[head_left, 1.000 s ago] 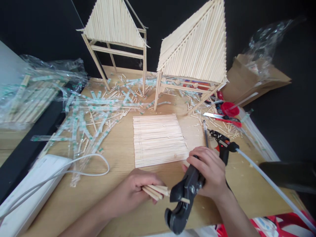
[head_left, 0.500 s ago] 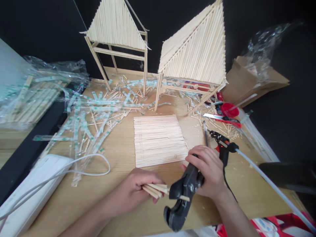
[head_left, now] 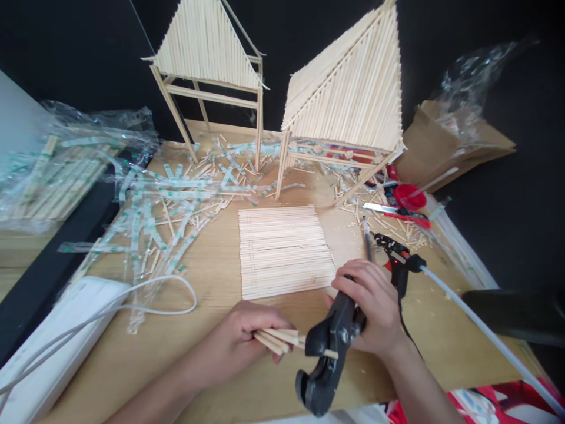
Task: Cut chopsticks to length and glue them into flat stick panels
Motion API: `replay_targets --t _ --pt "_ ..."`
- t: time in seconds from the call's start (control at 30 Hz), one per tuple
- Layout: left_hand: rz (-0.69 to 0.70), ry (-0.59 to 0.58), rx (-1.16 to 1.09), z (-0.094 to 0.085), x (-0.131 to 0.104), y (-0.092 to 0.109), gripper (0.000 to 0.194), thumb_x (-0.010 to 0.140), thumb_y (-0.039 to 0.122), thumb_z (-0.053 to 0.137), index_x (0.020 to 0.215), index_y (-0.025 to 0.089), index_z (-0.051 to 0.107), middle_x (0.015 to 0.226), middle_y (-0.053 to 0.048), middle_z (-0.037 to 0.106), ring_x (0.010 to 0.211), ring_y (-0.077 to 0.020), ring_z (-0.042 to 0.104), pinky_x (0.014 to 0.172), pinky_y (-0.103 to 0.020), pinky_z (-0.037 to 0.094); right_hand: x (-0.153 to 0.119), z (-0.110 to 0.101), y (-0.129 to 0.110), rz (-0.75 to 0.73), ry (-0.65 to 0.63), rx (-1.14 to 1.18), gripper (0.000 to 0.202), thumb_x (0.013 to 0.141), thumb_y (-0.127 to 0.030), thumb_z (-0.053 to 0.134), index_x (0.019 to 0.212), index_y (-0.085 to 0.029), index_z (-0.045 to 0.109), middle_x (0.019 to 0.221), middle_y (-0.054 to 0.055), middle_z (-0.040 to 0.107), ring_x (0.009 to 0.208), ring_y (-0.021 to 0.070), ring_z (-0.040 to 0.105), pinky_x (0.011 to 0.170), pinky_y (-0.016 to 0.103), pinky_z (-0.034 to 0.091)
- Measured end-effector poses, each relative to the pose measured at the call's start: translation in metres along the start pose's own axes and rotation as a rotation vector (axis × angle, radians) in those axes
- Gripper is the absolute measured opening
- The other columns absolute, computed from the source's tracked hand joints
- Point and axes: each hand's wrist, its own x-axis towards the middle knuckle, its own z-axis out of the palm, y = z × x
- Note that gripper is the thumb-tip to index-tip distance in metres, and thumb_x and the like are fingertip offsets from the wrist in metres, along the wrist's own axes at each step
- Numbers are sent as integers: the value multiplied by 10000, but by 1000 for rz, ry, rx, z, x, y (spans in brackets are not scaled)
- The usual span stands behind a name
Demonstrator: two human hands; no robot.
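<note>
My left hand (head_left: 253,335) is closed round a small bundle of thin wooden sticks (head_left: 279,337). One stick of these reaches to the right into the open jaws of a black hand cutter (head_left: 329,353), and its tip shows past the blade. The cutter's handles are gripped by my right hand (head_left: 371,303), knuckles up; the jaws point down toward me. Just beyond both hands lies a flat panel of sticks (head_left: 285,250) set side by side. Right of my right hand stands a black glue gun (head_left: 399,265) with a white glue stick in its back.
Two stick-built model houses (head_left: 344,100) stand at the back. Wrappers and stick offcuts (head_left: 176,194) litter the left and back. A box cutter (head_left: 397,215), pen (head_left: 367,235) and red cup (head_left: 410,196) lie at right; a white power strip (head_left: 75,335) with a cable lies at left.
The cutter's head has shifted very slightly to the right, and a little less of the stick's tip shows past the blade. Both hands hold almost the same position.
</note>
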Motion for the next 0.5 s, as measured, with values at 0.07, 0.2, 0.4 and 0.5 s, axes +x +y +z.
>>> replay_targets --t 0.07,0.2,0.4,0.5 --pt "5 -2 10 0 0 0 300 913 314 518 712 133 648 631 -20 634 602 -105 571 599 -191 403 0 0 0 1 -5 1 252 728 -143 614 971 -198 574 865 74 613 834 229 592 788 437 478" --pt "14 0 17 -1 0 0 325 919 334 506 705 135 648 623 -21 634 602 -105 573 598 -191 406 -1 1 1 5 -14 9 273 725 -143 615 987 -207 569 879 73 612 836 229 587 790 442 477" --pt "18 -5 9 -1 1 -1 337 922 350 498 709 137 650 631 -24 643 601 -106 580 598 -195 413 -1 1 1 -3 -19 17 286 713 -142 629 989 -189 572 885 84 615 842 236 589 794 450 474" --pt "25 1 22 -1 0 -1 332 923 336 498 704 138 649 634 -23 644 601 -104 576 594 -192 410 -2 1 2 5 -22 13 282 719 -151 615 994 -198 573 893 80 619 849 236 594 795 447 475"
